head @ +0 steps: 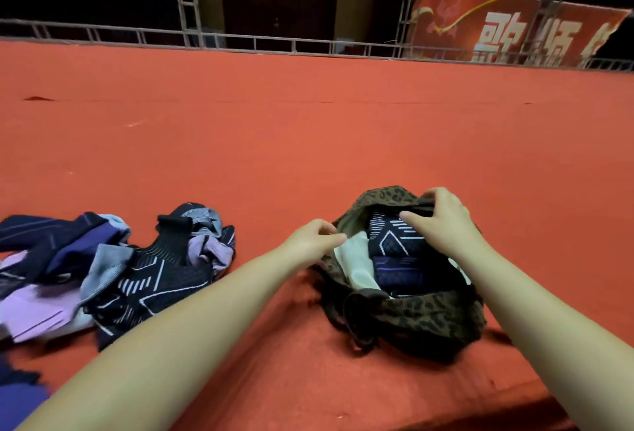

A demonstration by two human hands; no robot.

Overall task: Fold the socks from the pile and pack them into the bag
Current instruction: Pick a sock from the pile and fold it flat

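Note:
A leopard-print bag (422, 315) lies open on the red carpet at the lower right, its pale lining showing. Inside it sit folded dark socks, a black one with white lines (394, 242) on top and a navy one with purple lines (398, 272) below. My left hand (314, 236) pinches the bag's left rim. My right hand (442, 218) is over the bag's far side, its fingers curled round the top edge of the black sock. A loose pile of black, navy, lilac and grey socks (103, 272) lies on the carpet at the left.
The red carpet (308, 142) stretches far ahead to a metal truss rail (260, 44). A red banner with white characters (514, 29) hangs at the back right. The carpet's front edge (480, 413) drops off at the lower right, close to the bag.

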